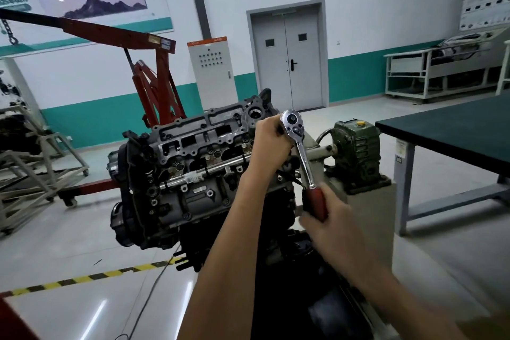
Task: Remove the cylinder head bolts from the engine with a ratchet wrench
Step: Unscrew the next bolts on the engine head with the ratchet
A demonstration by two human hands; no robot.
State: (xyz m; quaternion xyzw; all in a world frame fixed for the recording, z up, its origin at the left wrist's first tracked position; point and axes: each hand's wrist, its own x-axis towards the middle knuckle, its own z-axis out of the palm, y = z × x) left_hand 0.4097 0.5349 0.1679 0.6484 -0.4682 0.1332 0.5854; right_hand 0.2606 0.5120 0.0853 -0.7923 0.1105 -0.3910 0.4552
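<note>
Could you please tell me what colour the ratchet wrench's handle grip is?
Dark red, below a chrome shank; the ratchet wrench handle shows best in the head view.

Chrome ratchet wrench (299, 143) (red handle), grey engine (193, 163), teal wall band (110, 119)

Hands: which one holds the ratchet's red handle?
The right hand, the lower one, grips the red handle of the ratchet wrench; the left hand is up at its chrome head.

engine (190, 201) centre | hoist (154, 85) behind-left | table (455, 130) right | doors (287, 63) behind
</note>
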